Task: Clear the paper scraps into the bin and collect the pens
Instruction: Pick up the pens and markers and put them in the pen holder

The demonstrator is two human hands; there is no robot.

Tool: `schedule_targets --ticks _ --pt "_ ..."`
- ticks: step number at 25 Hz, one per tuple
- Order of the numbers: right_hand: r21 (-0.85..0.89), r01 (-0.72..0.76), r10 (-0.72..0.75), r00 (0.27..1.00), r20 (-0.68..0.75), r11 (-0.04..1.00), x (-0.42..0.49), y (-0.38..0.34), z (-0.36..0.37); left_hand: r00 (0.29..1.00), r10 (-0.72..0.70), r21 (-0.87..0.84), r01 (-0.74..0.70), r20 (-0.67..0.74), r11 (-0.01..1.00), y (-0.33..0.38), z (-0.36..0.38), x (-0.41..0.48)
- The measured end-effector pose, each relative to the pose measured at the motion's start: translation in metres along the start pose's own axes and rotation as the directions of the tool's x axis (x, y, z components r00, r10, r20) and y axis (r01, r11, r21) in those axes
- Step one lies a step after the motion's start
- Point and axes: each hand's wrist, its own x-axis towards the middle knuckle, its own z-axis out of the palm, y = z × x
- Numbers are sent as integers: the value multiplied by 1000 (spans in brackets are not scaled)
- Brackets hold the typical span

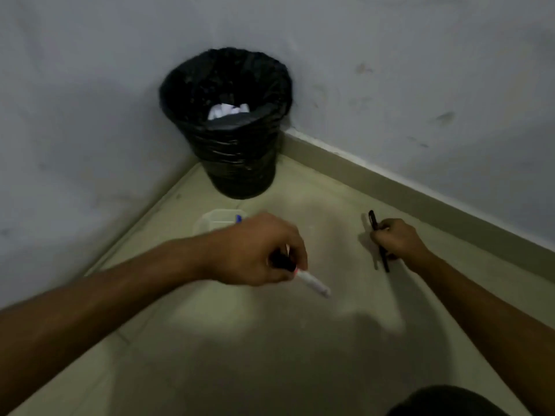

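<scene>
Meanwhile crumpled paper scraps point(228, 111) fill the glossy, plastic-lined round bin point(228, 163).

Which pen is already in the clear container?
The blue-tipped pen, poking up from the clear container behind the left hand. The white pen is in that hand, and the black pen is in the right hand.
</scene>
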Motion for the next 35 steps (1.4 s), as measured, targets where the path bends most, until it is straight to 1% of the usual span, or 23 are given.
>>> schedule_targets --ticks 1,2,3,5,7,9,11,14,15,16,19,20,23,25,27,29,30,32,35 --pt "102 66 -68 998 15 993 -8 -30 7 989 -60 -163 38 -133 986 -4 -21 -22" --pt "203 129 -138 990 33 971 -18 -56 11 956 -150 -329 61 -252 942 -9 -37 -41" --pt "294 188 -216 974 67 937 -31 -86 17 897 -253 -445 71 -363 893 -17 -49 -59" --pt "394 293 -363 924 116 871 -54 -138 28 744 -410 -561 57 -528 826 -38 -60 -87" --pt "382 420 -483 872 82 823 -67 -174 40 608 -486 -585 44 -627 810 -55 -59 -97" --pt "307 544 -581 813 38 781 -74 -201 53 502 -516 -560 74 -694 825 -69 -54 -99" --pt "258 607 -630 777 4 751 -73 -220 64 440 -534 -521 162 -722 838 -83 -48 -93" --pt "156 662 -665 746 -36 733 -68 -232 80 395 -517 -426 299 -759 854 -100 -43 -78" --pt "112 685 -684 728 -47 720 -68 -233 85 401 -502 -389 332 -766 859 -104 -42 -73" --pt "69 703 -701 711 -52 708 -68 -233 90 424 -483 -348 359 -766 866 -108 -41 -69" --pt "12 729 -729 684 -7 684 -67 -228 105 523 -400 -197 400 -753 895 -118 -34 -60" --pt "18 722 -722 692 5 692 -66 -225 110 536 -382 -169 404 -753 899 -121 -33 -58" --pt "32 680 -680 733 6 733 -66 -217 117 541 -384 -148 428 -748 891 -127 -38 -53" --pt "5 672 -672 740 32 740 -69 -212 117 559 -376 -122 437 -739 891 -127 -42 -52" --pt "-18 683 -681 729 67 730 -71 -207 115 619 -359 -77 433 -698 898 -126 -43 -53" --pt "-48 685 -678 727 109 727 -73 -203 114 710 -346 -12 430 -613 903 -124 -37 -53" --pt "-66 687 -677 725 125 724 -73 -202 116 744 -342 29 436 -574 900 -123 -31 -51" --pt "-87 696 -683 717 143 713 -73 -198 119 775 -356 83 461 -522 883 -125 -19 -47" --pt "-102 735 -710 675 200 670 -75 -192 119 774 -422 49 501 -472 864 -130 -4 -43"
